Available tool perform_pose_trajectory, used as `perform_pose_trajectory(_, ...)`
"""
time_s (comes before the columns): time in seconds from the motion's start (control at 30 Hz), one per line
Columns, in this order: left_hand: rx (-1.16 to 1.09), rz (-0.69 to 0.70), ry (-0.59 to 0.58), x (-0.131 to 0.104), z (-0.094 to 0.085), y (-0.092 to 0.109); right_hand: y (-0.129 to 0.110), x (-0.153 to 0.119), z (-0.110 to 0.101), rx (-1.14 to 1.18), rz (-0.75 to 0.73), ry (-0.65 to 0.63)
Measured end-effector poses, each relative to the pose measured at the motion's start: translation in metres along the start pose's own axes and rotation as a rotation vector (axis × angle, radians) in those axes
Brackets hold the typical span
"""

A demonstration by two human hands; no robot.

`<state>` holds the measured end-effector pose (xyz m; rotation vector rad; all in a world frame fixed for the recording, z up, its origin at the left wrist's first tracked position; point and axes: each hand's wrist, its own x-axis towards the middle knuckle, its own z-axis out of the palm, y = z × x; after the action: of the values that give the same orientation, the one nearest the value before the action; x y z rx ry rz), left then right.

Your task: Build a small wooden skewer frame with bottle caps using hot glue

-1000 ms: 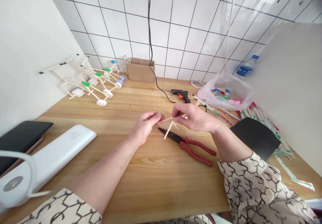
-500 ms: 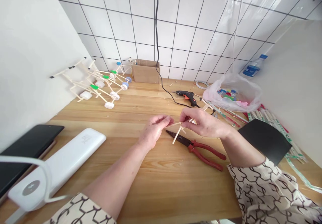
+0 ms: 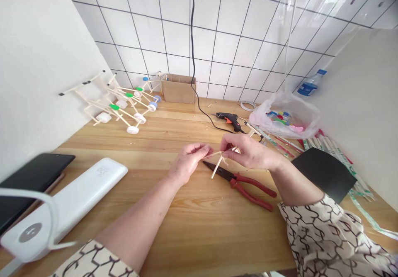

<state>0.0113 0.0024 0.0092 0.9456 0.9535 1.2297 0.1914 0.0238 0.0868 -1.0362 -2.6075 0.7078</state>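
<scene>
Near the middle of the view, my left hand (image 3: 190, 161) pinches one end of a thin wooden stick (image 3: 214, 154). My right hand (image 3: 244, 149) has its thumb and fingers closed on a small frame of joined sticks (image 3: 217, 167), where the thin stick meets it. One leg of the frame points down toward the table, and another part extends up past my right fingers. Just below the hands lie red-handled pliers (image 3: 238, 180) with dark jaws. My right fingers hide part of the frame.
Stick models with wheels (image 3: 127, 98) stand at the back left beside a cardboard box (image 3: 178, 88). A glue gun (image 3: 229, 120), a plastic bag of coloured pieces (image 3: 284, 117) and a black sheet (image 3: 323, 173) lie right. A white power bank (image 3: 90, 190) and phone (image 3: 34, 173) lie left.
The whole view has shifted slightly, so most things appear a little further left. Both hands keep their hold on the sticks, with hardly any movement.
</scene>
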Motion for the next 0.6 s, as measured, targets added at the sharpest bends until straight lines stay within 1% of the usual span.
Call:
perform_pose_trajectory(0.23, 0.013, 0.016, -0.04, 0.0004, 0.0007, -0.0016, 0.0006, 0.0001, 0.0012, 0.022, -0.03, 0.013)
perform_pose_trajectory(0.43, 0.046, 0.02, -0.013, -0.0022, 0.002, 0.004, -0.0021, 0.0008, 0.001, 0.055, -0.054, 0.008)
perform_pose_trajectory(0.6, 0.028, 0.013, -0.034, -0.0039, 0.0037, 0.0062, -0.0012, 0.0015, 0.0022, 0.061, -0.046, 0.001)
